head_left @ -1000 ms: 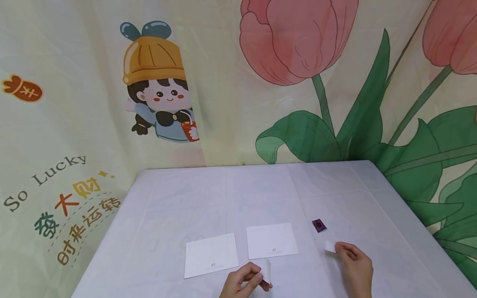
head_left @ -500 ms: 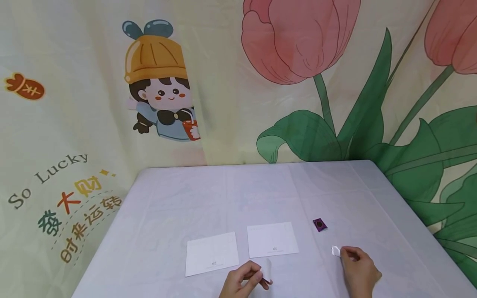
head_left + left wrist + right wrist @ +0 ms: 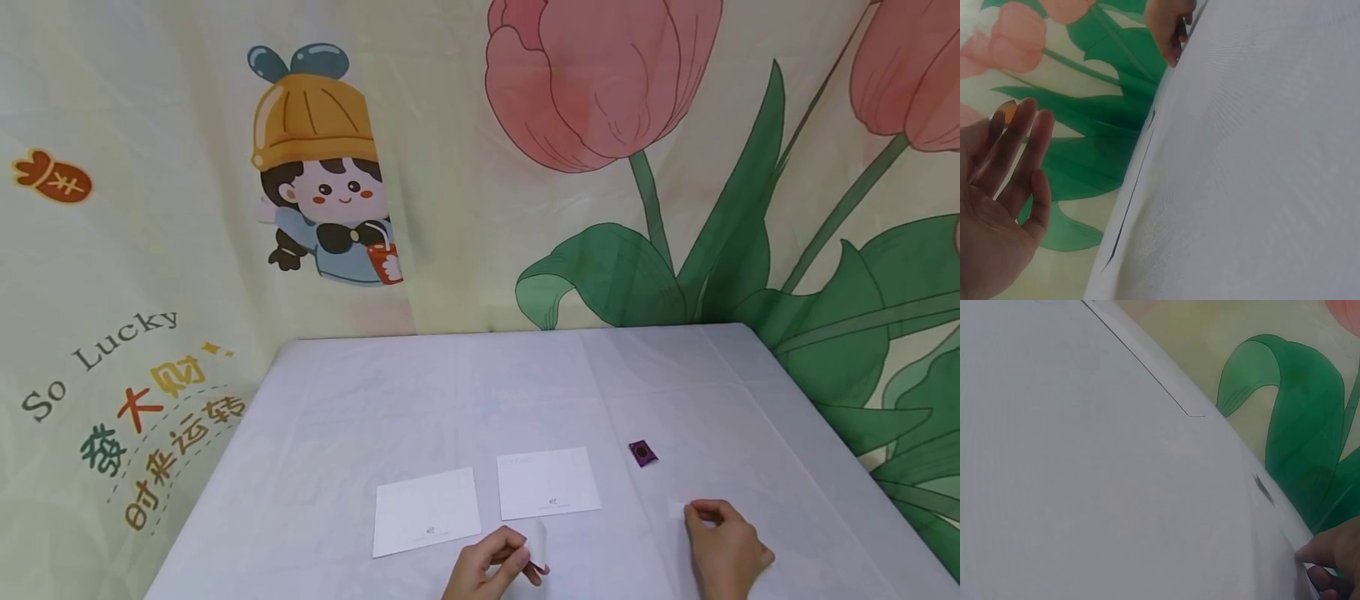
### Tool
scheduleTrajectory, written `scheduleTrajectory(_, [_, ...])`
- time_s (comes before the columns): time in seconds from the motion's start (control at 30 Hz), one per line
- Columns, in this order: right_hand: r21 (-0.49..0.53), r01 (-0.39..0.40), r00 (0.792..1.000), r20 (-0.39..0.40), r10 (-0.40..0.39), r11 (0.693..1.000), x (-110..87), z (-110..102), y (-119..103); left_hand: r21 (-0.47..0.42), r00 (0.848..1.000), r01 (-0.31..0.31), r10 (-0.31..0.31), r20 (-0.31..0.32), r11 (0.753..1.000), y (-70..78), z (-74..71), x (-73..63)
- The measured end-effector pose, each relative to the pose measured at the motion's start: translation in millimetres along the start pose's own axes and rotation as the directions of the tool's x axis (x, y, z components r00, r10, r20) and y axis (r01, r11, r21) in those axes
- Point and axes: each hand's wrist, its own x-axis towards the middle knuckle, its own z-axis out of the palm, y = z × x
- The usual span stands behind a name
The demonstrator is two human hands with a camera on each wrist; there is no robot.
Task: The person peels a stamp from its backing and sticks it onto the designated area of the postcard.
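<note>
In the head view my left hand [image 3: 487, 565] is at the front of the table, its thumb and fingertips pinching a translucent film piece [image 3: 537, 543] with a dark reddish lower edge. To the right, my right hand [image 3: 723, 542] pinches a small, clear piece of film [image 3: 677, 509] low over the tabletop; whether it touches the cloth, I cannot tell. A small purple packet [image 3: 642, 453] with a dark round mark lies beyond the right hand. Two white cards, a left card [image 3: 426, 510] and a right card [image 3: 548, 482], lie flat beyond the left hand.
A white cloth [image 3: 525, 383] covers the table. Behind its far edge hangs a curtain [image 3: 450, 167] printed with tulips, a cartoon child and lettering.
My right hand has shifted slightly right and down, and turned, with its film piece now lower and harder to see. The left hand has hardly moved; the cards and packet stay in place.
</note>
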Motion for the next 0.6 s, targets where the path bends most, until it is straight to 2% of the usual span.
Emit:
scheduleTrajectory(0.17, [-0.008, -0.018, 1.000, -0.006, 0.018, 1.000, 0.2, -1, -1, -0.011, 1.000, -0.006, 0.006, 0.003, 1.000, 0.1, 0.4, 0.1])
scheduleTrajectory(0.37, [-0.013, -0.031, 0.999, -0.021, 0.031, 0.999, -1.2, -4, -5, 0.004, 0.998, -0.068, 0.068, 0.010, 0.998, -0.9, -1.0, 0.7])
scheduleTrajectory(0.47, [0.022, 0.024, 0.999, -0.044, -0.023, 0.999, -2.4, -5, -5, -0.020, 0.998, -0.058, 0.059, 0.015, 0.998, -0.4, -1.1, 0.5])
scheduleTrajectory(0.6, [0.130, 0.090, 0.995, -0.053, -0.084, 0.987, -5.9, -4, -11, -0.042, 0.999, -0.050, 0.051, 0.017, 0.998, 1.4, -1.3, -0.1])
